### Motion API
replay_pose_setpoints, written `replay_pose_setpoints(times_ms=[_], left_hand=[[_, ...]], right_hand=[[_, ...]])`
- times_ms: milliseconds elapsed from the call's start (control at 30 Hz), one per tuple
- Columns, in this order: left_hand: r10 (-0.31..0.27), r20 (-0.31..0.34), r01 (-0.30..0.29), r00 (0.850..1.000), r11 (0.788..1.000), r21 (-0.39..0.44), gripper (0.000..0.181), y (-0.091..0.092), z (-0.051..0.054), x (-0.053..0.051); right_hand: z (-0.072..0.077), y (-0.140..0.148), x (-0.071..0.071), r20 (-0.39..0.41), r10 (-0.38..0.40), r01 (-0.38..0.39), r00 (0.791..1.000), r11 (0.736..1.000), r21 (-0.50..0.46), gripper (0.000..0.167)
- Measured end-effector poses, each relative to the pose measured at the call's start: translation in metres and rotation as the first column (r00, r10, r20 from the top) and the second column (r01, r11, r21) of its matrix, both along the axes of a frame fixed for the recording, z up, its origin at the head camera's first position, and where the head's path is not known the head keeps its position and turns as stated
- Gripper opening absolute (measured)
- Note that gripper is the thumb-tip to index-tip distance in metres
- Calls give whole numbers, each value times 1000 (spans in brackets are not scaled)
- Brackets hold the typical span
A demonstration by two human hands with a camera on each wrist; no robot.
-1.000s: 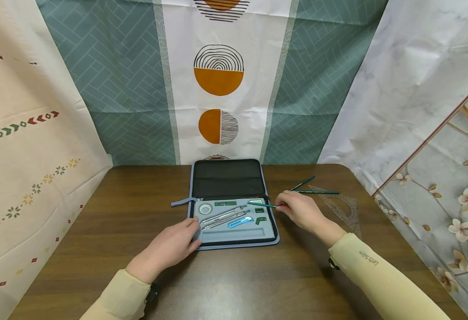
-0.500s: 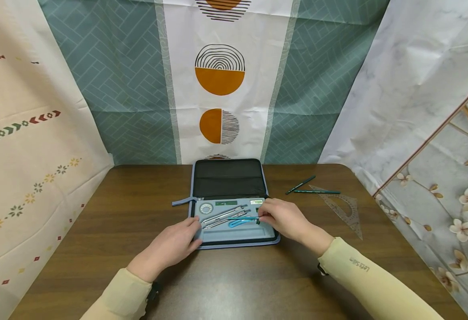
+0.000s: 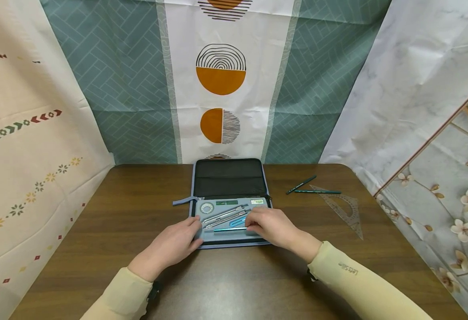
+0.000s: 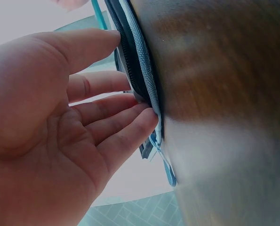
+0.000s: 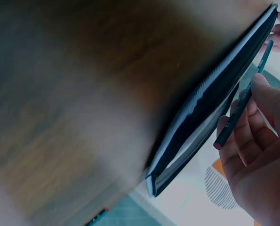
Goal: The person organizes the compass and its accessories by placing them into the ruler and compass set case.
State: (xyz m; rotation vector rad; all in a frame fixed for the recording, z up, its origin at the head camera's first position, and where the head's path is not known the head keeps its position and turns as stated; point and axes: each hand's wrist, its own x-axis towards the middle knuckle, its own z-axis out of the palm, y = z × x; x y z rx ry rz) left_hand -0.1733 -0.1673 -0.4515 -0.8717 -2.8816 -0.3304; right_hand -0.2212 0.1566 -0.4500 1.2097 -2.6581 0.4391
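Note:
A zippered stationery case (image 3: 230, 171) lies unfolded on the table, its grey tray facing up. My right hand (image 3: 274, 226) pinches a dark green pencil (image 3: 230, 230) between thumb and fingers, level above the tray's front part. In the right wrist view the pencil (image 5: 241, 103) slants across the fingers. At the case's left edge rests my left hand (image 3: 178, 240), its fingers loosely extended against the zippered rim (image 4: 142, 61). Inside the tray are metal compasses (image 3: 226, 215), a blue utility knife (image 3: 238, 222) partly covered by the right hand, a round white piece (image 3: 207, 208) and a white eraser (image 3: 257, 202).
Right of the case, two dark pencils, one slanted (image 3: 301, 185) and one level (image 3: 318, 192), lie near a clear set square (image 3: 351, 215). A strap (image 3: 182, 202) sticks out from the case's left side. Patterned cloths (image 3: 138, 89) hang around the table (image 3: 146, 191).
My right hand has carried the pencil left and toward me, from the case's right edge to over the front of the tray. My left hand has stayed at the left edge.

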Motion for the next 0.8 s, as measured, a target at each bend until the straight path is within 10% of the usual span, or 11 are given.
replay_pose_setpoints(times_ms=[800], left_hand=[[15,34,-15,999,1000,5,38,0,0,1]], right_hand=[[-6,-20,5,-7,56,-56,998,998,15,5]])
